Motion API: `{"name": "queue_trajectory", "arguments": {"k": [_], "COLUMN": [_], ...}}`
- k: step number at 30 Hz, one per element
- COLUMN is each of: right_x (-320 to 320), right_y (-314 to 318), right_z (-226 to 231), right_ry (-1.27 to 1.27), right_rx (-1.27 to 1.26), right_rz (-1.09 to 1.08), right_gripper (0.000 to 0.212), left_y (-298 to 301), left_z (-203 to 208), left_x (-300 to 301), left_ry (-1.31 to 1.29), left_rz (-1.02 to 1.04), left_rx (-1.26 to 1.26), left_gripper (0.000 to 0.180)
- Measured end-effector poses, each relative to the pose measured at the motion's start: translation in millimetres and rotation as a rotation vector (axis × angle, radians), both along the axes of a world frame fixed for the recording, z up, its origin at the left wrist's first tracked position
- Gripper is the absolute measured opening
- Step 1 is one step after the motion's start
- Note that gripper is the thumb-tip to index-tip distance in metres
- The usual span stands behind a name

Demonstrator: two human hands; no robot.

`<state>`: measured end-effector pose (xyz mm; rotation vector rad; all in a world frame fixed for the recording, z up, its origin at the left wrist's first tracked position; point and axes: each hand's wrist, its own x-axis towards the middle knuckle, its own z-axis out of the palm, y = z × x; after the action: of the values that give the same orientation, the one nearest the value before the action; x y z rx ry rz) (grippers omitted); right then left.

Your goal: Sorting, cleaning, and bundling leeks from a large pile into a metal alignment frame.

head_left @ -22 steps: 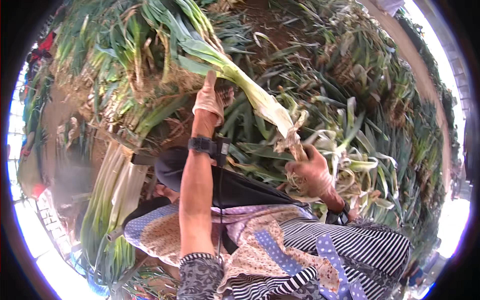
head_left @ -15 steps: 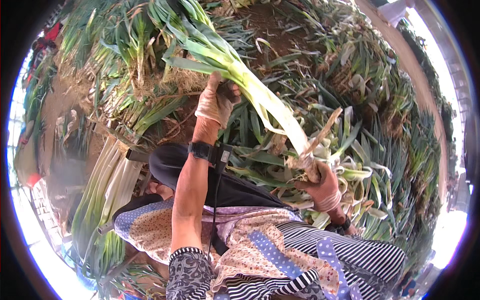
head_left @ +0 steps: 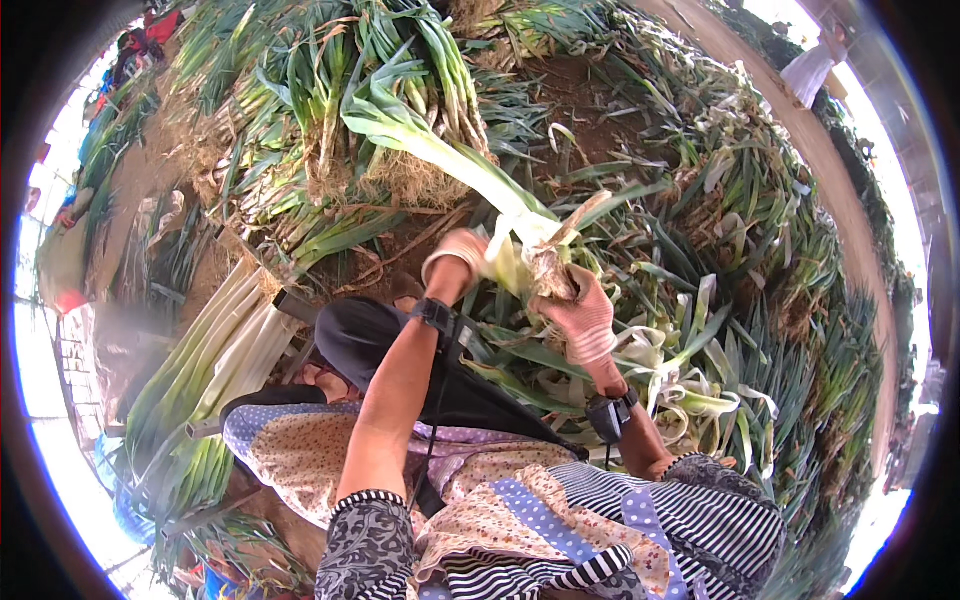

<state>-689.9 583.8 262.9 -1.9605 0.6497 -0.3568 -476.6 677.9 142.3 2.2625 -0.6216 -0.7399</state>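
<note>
A long leek (head_left: 500, 195) lies slantwise before me, its green leaves up and left over other leeks, its pale root end toward me. My right hand (head_left: 582, 312), in a pinkish glove, is closed round the root end, where a dry brown strip sticks out. Beside the lower shaft is my left hand (head_left: 458, 257), in a pale glove, its fingers curled and smeared by motion. It appears to grip a loosened whitish outer leaf (head_left: 508, 262) folded down from the shaft; the fingertips are partly hidden.
Uncleaned leeks with roots (head_left: 410, 175) are heaped ahead. Bare white leeks (head_left: 235, 345) rest on a metal rack (head_left: 295, 305) at left. Stripped leaves (head_left: 680, 360) pile up at right. A dirt path (head_left: 800, 130) runs along the far right.
My left hand has come down from the leek's upper part to near its root end, and an outer leaf now hangs loose. My right hand has moved up and left with the root end.
</note>
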Motion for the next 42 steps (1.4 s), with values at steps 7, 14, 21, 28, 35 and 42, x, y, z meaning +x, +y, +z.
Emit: {"name": "queue_trajectory", "arguments": {"k": [7,14,21,28,35,42], "right_x": [-53,-128,-81,73,210,129], "right_y": [0,-18,-47,-30,3,-7], "right_z": [14,-28,-103,-17,-15,-31], "right_ry": [-0.033,0.066,0.346,-0.153,-0.313,-0.227], "right_rx": [-0.333,-0.727,-0.679,-0.514,-0.395,-0.406], "right_rz": [0.078,0.302,0.356,0.342,0.721,0.837], "right_gripper": [0.062,0.039,0.034,0.030,0.056,0.054], "left_y": [61,36,35,45,42,69], "left_z": [49,67,95,99,109,94], "left_x": [45,18,-2,7,6,30], "left_ry": [0.792,1.002,0.684,0.517,0.502,0.601], "left_rz": [0.975,0.635,0.490,0.591,0.636,0.704], "left_rx": [-1.361,-1.527,-1.582,-1.613,-1.558,-1.512], "left_gripper": [0.061,0.081,0.081,0.084,0.085,0.074]}}
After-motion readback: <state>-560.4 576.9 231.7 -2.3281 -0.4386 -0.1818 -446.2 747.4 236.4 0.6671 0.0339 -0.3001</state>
